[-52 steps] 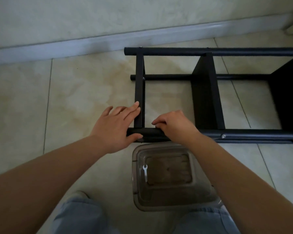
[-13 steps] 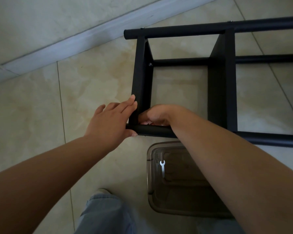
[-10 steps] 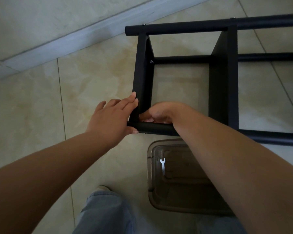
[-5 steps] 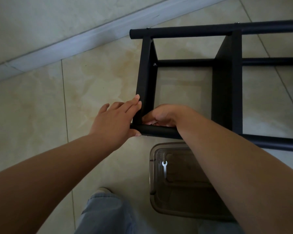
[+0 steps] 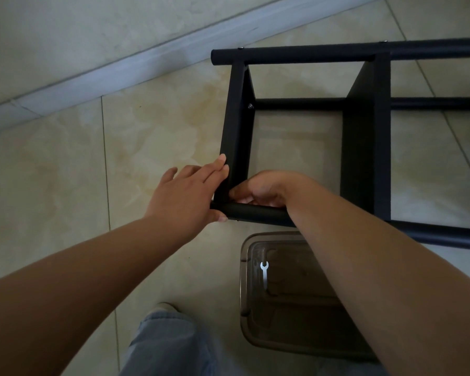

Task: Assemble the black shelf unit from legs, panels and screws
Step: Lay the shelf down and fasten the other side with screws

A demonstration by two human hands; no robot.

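The black shelf unit (image 5: 364,147) lies on its side on the tiled floor (image 5: 65,172), its near leg (image 5: 258,214) just beyond a clear plastic box (image 5: 288,294) holding a small wrench (image 5: 264,270). My left hand (image 5: 185,196) reaches forward, fingers (image 5: 215,169) straight and together against the end panel (image 5: 235,137), thumb under the leg's tip. My right hand (image 5: 263,189) curls inside that corner, fingers bent around something I cannot make out.

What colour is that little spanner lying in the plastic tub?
Shiny silver-white; the spanner shows clearly in the head view, inside the smoky clear tub.
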